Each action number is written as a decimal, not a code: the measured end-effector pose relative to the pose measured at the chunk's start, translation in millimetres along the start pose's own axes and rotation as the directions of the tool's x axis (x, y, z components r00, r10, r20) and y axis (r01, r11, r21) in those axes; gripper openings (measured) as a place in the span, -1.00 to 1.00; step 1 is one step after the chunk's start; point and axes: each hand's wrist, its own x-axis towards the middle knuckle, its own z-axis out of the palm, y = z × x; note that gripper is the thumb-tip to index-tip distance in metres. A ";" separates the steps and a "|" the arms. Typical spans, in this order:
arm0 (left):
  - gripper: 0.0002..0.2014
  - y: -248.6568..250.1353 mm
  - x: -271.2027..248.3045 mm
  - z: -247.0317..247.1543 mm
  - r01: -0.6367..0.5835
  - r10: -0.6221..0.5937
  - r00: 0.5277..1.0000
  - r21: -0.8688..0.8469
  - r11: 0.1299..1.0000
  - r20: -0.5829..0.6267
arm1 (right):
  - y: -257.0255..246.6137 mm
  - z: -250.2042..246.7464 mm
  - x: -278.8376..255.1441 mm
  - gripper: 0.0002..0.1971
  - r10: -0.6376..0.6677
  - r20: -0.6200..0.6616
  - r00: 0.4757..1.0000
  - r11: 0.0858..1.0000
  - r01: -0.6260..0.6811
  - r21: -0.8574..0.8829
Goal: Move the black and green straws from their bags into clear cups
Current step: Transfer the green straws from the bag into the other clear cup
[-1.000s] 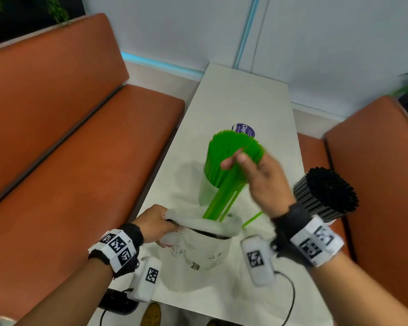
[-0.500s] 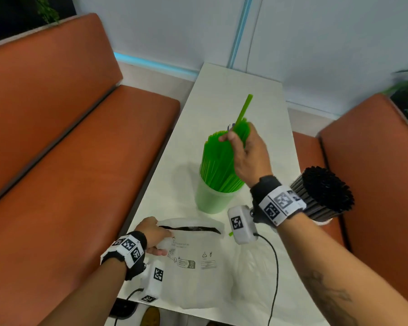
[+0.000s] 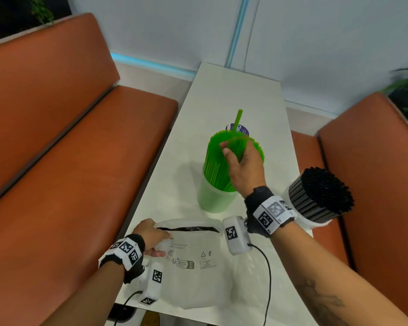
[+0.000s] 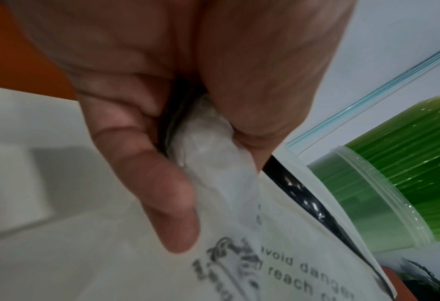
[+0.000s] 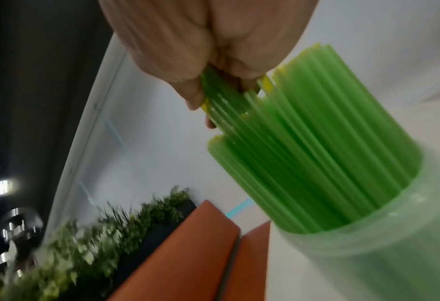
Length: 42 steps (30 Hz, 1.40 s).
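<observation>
Green straws [image 3: 222, 161] nearly all cupped; my right hand [image 3: 242, 165] pinches a last few into the bundle, left hand [image 3: 151, 236] pinching bag [image 3: 193, 262] near table's front edge; next, release

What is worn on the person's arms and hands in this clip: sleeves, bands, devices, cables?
Both forearms are bare, with no sleeves. The left hand and right hand wear no gloves. Each wrist carries a black strap with a white band printed with square black-and-white markers, plus a white camera box bearing similar markers. A black cable runs from each box.
</observation>
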 end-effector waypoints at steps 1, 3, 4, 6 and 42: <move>-0.71 -0.1 0.2 -0.1 -0.002 0.002 1.000 -0.003 1.000 -0.002 | -3.2 -3.2 4.9 -0.67 0.003 -0.039 0.999 1.000 -0.002 0.018; -0.71 -0.2 2.0 0.6 -0.007 0.007 1.000 -0.005 1.000 -0.008 | -10.8 -11.8 17.0 -0.38 -0.077 -0.092 0.993 0.996 0.080 0.026; -0.70 -0.5 2.6 0.8 -0.007 0.007 1.000 -0.002 1.000 -0.010 | -15.9 -15.5 21.8 -0.30 -0.149 -0.086 0.985 0.989 0.149 -0.004; -0.70 -0.7 3.5 1.5 -0.013 0.013 1.000 0.008 1.000 -0.019 | -19.4 -19.3 25.8 -0.33 -0.276 -0.003 0.961 0.953 0.274 -0.129; -0.41 -23.1 10.5 -5.9 -0.293 0.279 0.951 -0.101 0.951 -0.132 | 181.6 1.7 -88.5 -0.67 0.391 0.681 0.619 0.526 0.457 -0.718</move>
